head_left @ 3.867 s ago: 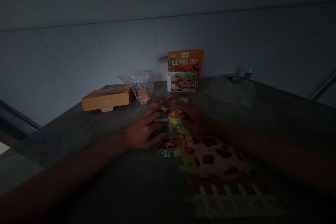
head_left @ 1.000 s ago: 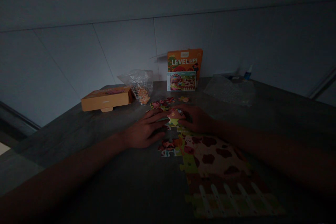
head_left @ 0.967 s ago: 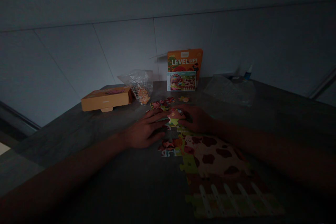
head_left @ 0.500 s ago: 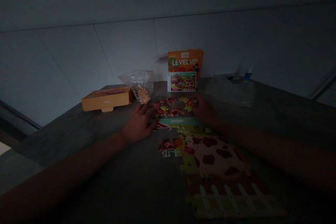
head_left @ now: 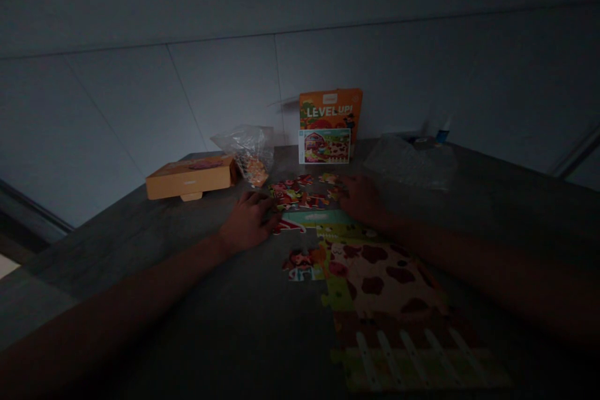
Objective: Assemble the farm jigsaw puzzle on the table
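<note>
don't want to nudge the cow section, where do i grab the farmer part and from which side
Likely the left edge of the farmer part, coming in from the left with the left hand: the part lies flat, that edge is free, and its right side meets the cow section. Too dark to tell if they interlock.

And there's the lane: bare near tabletop (head_left: 234, 337) between the left forearm (head_left: 140, 300) and the flat cow puzzle (head_left: 389, 284)! Loose pieces (head_left: 288, 192) clutter the gap between the hands (head_left: 248, 222). Far side, traffic: orange box (head_left: 190, 182) and filled bag (head_left: 253, 147) left, upright LEVEL UP! pack (head_left: 330, 103) centre, crumpled plastic (head_left: 412, 165) right.
</note>
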The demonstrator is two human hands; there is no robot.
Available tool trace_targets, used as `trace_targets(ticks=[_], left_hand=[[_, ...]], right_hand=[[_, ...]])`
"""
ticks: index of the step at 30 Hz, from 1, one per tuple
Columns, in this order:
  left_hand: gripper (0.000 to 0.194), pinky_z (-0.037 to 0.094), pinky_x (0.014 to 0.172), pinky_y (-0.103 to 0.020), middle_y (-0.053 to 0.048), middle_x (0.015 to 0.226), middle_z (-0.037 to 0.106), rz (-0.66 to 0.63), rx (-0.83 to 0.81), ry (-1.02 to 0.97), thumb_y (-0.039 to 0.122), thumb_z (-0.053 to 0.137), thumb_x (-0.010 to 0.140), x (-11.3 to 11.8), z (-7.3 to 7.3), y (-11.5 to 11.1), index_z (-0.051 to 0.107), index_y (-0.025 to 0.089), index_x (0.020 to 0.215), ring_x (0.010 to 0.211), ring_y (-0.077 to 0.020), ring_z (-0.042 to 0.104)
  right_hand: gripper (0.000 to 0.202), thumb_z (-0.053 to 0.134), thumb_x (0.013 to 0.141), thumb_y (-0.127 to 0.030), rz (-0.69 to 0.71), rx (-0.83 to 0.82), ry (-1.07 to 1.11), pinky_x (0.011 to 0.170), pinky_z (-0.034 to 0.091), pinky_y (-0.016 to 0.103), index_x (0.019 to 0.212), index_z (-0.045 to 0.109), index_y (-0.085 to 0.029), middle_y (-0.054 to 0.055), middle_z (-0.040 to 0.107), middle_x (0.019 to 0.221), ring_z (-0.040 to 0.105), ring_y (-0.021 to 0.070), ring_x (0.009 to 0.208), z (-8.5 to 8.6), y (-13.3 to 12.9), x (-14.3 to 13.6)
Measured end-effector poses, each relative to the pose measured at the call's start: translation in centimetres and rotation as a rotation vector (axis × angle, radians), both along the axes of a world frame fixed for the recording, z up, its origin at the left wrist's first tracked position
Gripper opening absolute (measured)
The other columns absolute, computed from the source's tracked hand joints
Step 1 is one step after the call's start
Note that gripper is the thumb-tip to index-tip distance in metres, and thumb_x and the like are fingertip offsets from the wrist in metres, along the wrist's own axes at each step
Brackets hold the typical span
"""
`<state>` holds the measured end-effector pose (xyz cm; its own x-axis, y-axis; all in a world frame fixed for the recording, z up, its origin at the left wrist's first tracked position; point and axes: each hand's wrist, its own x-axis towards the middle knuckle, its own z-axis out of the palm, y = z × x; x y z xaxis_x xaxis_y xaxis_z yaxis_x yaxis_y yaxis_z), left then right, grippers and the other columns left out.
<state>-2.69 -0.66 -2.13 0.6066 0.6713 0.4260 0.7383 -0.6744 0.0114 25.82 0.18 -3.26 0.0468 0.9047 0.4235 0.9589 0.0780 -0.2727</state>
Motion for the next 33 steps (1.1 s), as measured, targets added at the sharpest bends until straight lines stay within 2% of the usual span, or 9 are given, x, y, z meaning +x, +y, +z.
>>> trace_targets(ticks=[5, 8, 12, 17, 21, 26, 30, 33], left_hand=[[0.034, 0.046, 0.096, -0.047, -0.012, 0.113, 0.067, -0.008, 0.0, 0.0, 0.033, 0.054, 0.094, 0.0, 0.0, 0.0, 0.064, 0.016, 0.121, 0.107, -0.0266, 0.06], [0.03, 0.046, 0.097, -0.047, -0.011, 0.109, 0.067, -0.016, -0.001, 0.011, 0.031, 0.053, 0.095, 0.1, 0.2, -0.1, 0.066, 0.017, 0.118, 0.106, -0.0262, 0.06], [0.029, 0.047, 0.095, -0.047, -0.011, 0.105, 0.067, -0.028, 0.013, 0.007, 0.03, 0.053, 0.095, 0.2, 0.2, -0.2, 0.067, 0.019, 0.117, 0.103, -0.0259, 0.059], [0.03, 0.048, 0.095, -0.046, -0.011, 0.106, 0.064, -0.069, 0.005, -0.009, 0.027, 0.054, 0.094, 0.0, 0.1, -0.2, 0.067, 0.018, 0.119, 0.102, -0.0255, 0.059], [0.03, 0.047, 0.096, -0.047, -0.012, 0.106, 0.062, -0.076, -0.001, -0.01, 0.026, 0.053, 0.095, 0.0, 0.2, -0.3, 0.067, 0.016, 0.119, 0.103, -0.0259, 0.058], [0.034, 0.048, 0.097, -0.048, -0.012, 0.113, 0.058, -0.094, 0.041, -0.018, 0.024, 0.054, 0.092, 0.1, 0.3, -0.4, 0.064, 0.018, 0.124, 0.108, -0.0275, 0.055], [0.033, 0.047, 0.098, -0.048, -0.013, 0.116, 0.056, -0.121, 0.069, -0.008, 0.023, 0.054, 0.092, 0.1, 0.3, -0.5, 0.064, 0.018, 0.123, 0.111, -0.0284, 0.052], [0.034, 0.046, 0.099, -0.048, -0.012, 0.117, 0.056, -0.135, 0.056, 0.008, 0.021, 0.052, 0.093, 0.2, 0.5, -0.6, 0.063, 0.018, 0.125, 0.113, -0.0279, 0.051]], right_hand=[[0.02, 0.058, 0.092, -0.027, 0.481, 0.158, -0.068, 0.102, 0.041, 0.05, 0.106, 0.072, -0.026, 0.008, 0.07, 0.109, 0.059, 0.0276, 0.111, 0.1, -0.2, -0.3], [0.024, 0.058, 0.092, -0.027, 0.634, 0.129, -0.084, 0.104, 0.039, 0.052, 0.111, 0.072, -0.024, 0.008, 0.072, 0.109, 0.06, 0.0274, 0.11, 0.3, -0.7, -0.5], [0.029, 0.06, 0.091, -0.027, 0.659, 0.075, -0.091, 0.099, 0.043, 0.051, 0.115, 0.07, -0.015, 0.012, 0.07, 0.114, 0.06, 0.028, 0.109, 0.6, -1.1, -0.7], [0.023, 0.062, 0.089, -0.026, 0.652, 0.103, -0.074, 0.094, 0.047, 0.049, 0.108, 0.073, -0.022, 0.011, 0.071, 0.109, 0.062, 0.0274, 0.103, 0.4, -0.9, -0.5], [0.022, 0.063, 0.086, -0.026, 0.675, 0.111, -0.029, 0.095, 0.048, 0.049, 0.106, 0.072, -0.021, 0.01, 0.071, 0.104, 0.062, 0.028, 0.101, 0.1, -0.5, -0.2], [0.03, 0.064, 0.08, -0.018, 0.745, 0.149, 0.1, 0.094, 0.05, 0.045, 0.11, 0.07, -0.019, 0.012, 0.062, 0.113, 0.06, 0.0266, 0.106, 0.1, -0.4, 0.0], [0.028, 0.059, 0.082, -0.015, 0.786, 0.244, 0.176, 0.092, 0.051, 0.043, 0.106, 0.072, -0.02, 0.011, 0.059, 0.109, 0.06, 0.0239, 0.105, 0.5, -0.7, 0.0], [0.024, 0.056, 0.087, -0.017, 0.83, 0.22, 0.184, 0.084, 0.053, 0.037, 0.103, 0.073, -0.02, 0.009, 0.062, 0.102, 0.062, 0.0212, 0.096, 0.7, -1.0, -0.1]])
